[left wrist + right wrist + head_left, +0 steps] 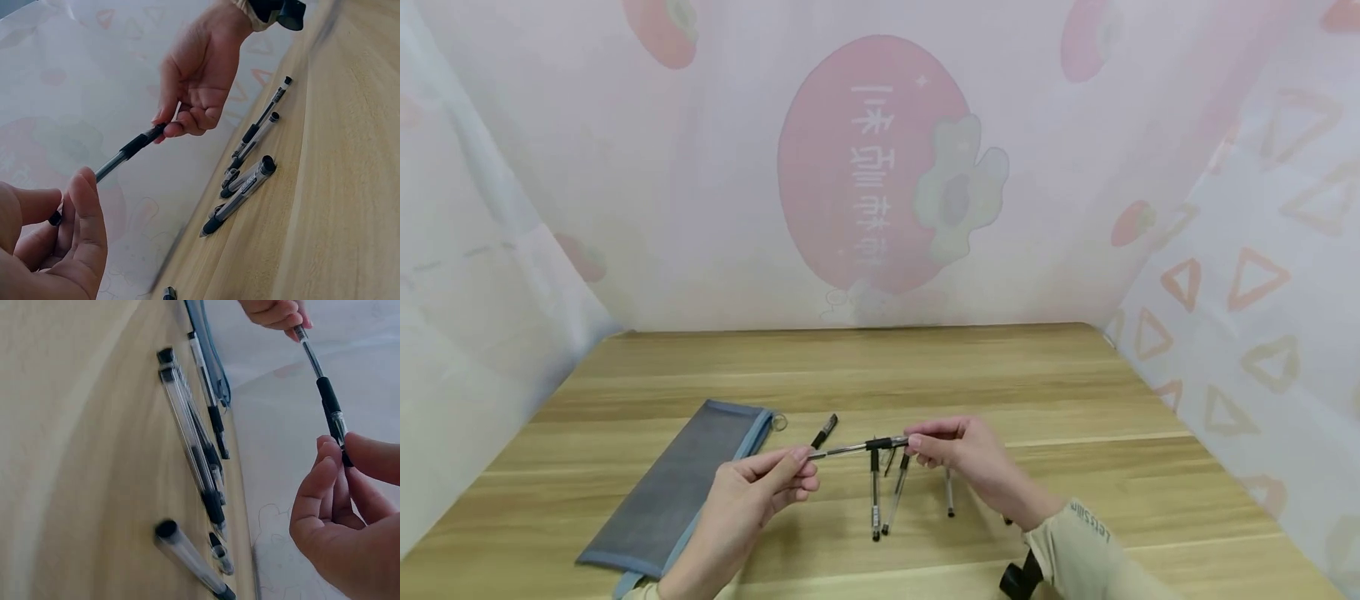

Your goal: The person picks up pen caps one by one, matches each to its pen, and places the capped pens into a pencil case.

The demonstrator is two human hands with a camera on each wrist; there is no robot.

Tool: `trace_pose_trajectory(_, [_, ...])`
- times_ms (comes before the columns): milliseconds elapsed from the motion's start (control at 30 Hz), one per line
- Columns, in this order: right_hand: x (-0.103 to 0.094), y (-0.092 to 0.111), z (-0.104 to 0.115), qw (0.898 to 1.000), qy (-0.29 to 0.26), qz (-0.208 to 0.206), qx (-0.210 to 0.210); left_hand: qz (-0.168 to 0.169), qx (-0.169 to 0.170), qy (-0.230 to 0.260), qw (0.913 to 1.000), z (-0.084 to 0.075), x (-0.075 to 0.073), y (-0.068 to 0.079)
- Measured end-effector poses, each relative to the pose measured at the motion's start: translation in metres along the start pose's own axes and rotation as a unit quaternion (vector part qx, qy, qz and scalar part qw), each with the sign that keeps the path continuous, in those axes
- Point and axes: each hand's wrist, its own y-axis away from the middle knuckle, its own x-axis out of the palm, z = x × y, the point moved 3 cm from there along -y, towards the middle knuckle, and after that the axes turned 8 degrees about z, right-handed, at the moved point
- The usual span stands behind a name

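A clear-barrelled gel pen with a black grip [850, 449] is held level above the table between two hands. My left hand [745, 498] pinches its rear end between thumb and fingers. At the other end, my right hand [985, 465] pinches the clear, black-tipped cap, which sits over the writing end. Part of the cap is hidden by the right fingertips. Below the hands, several similar pens lie on the wood, among them one pen [875, 500] with its black grip pointing away. In the right wrist view, a loose pen cap [222, 555] lies near the pens.
A grey mesh zip pouch [658, 492] with blue edging lies flat at the left, a ring on its zip end. Beside it is a capped pen [825, 430]. Printed fabric [715, 208] hangs behind the wooden table [1037, 375] and along its sides.
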Motion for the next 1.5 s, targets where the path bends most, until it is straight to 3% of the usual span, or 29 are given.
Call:
trace_pose_trajectory(267, [-0.022,-0.034,0.013,1.000,0.015,0.019,-0.007,0.071,-0.025,-0.008,0.9972,0.002,0.006,-0.001])
trace_pose_trajectory(533, [-0.028,-0.063,0.023,0.995,0.058,0.084,0.009,0.116,-0.009,-0.043,0.9923,0.000,0.008,0.002])
trace_pose_trajectory(800, [-0.019,-0.090,0.025,0.986,0.090,0.135,0.020,0.069,-0.012,-0.114,0.9910,0.004,0.005,0.002])
trace_pose_trajectory(1000, [-0.013,-0.107,0.021,0.980,0.118,0.155,0.028,0.056,0.008,-0.154,0.9865,0.007,0.005,0.002])
trace_pose_trajectory(1267, [-0.019,-0.122,0.010,0.973,0.157,0.162,0.049,-0.001,0.015,-0.202,0.9793,0.002,0.006,-0.005])
trace_pose_trajectory(1500, [-0.020,-0.132,0.001,0.968,0.175,0.168,0.063,-0.006,0.018,-0.215,0.9764,0.003,0.010,-0.007])
